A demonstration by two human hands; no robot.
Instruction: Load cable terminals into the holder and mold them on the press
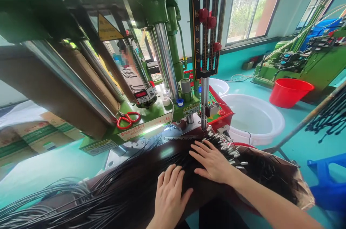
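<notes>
My left hand (171, 196) rests palm down on the dark tabletop (208, 193), its fingers stretched forward and the thumb apart. Thin black cables (173, 158) run by its fingertips; whether they touch is hard to make out. To its right my right hand (213, 162) lies flat with fingers spread, holding nothing that I can see. Just beyond and beside it is a heap of cable ends with whitish metal-looking connectors (228, 146). A large bundle of black cables (67, 203) spreads over the left side of the table.
A green press machine (151, 117) stands directly ahead, with red-handled scissors (128, 120) on its ledge. A red control panel (225, 113) sits to its right. Farther right are a white tub (273, 119), a red bucket (290, 92), a lined container (302, 189) and a blue stool (324, 193).
</notes>
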